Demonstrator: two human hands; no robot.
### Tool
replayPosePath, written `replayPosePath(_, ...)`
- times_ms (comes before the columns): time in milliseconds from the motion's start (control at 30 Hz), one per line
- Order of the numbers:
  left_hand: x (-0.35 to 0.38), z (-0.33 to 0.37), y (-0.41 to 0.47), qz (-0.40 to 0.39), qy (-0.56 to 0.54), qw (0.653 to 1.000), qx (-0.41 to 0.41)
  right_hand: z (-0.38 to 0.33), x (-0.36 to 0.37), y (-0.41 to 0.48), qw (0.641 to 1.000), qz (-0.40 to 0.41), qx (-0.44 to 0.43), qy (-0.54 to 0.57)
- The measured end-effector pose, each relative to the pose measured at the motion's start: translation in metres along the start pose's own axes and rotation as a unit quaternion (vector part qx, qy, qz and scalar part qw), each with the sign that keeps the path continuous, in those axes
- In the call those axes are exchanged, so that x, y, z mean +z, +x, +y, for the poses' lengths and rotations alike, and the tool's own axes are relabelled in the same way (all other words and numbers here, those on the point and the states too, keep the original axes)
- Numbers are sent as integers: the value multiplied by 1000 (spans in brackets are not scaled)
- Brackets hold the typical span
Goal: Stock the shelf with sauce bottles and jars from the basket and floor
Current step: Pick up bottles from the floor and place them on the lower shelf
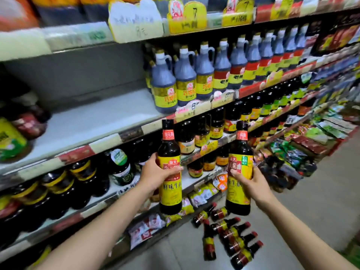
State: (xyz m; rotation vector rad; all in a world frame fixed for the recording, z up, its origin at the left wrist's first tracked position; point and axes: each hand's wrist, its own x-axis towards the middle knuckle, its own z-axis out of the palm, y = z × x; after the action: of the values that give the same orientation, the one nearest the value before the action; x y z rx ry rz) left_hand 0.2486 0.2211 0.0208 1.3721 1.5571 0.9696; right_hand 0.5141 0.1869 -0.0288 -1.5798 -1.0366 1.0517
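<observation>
Left bare forearm (97, 227) and right bare forearm (303, 230) reach from near edge toward far centre. Left hand (155, 172) grips dark yellow-labelled glass sauce bottle (171, 193) mid-body, thumb across label, bottle upright. Right hand (253, 184) grips second dark yellow-labelled glass sauce bottle (236, 197) from right, thumb on label, upright. Hands apart, roughly level.

Glossy bottles, matt shelving.
The left bottle (171, 191) and right bottle (237, 193) are dark and glossy, glass or plastic I cannot tell, with smooth, shiny yellow labels. The handled jugs (163, 80) look like duller, translucent plastic. The shelf board (97, 121) is pale and matt, painted metal by its look. The price cards (134, 18) are matt paper. The sachets (144, 228) are shiny film. The floor (321, 201) is smooth with a dull sheen.
</observation>
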Motion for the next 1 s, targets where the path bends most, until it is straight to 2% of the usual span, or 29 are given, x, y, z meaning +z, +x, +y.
replayPosePath(367, -119, -28, 0, 100, -34, 993, -46, -57, 138, 13, 986, -157, -46, -22)
replayPosePath(567, -175, -30, 6, 151, -104, 982, -45, -95, 203, 20, 974, -207, -80, -47)
replayPosePath(767, -214, -23, 23, 174, -189, 966, -42, -129, 250, 24, 959, -271, -65, 45)
replayPosePath(900, -231, -10, 45, 209, -206, 955, -31, -156, 272, 41, 944, -312, -72, 79)
replayPosePath(1000, -237, 4, 61, 228, -221, 948, -18, -174, 286, 59, 943, -315, -71, 86)
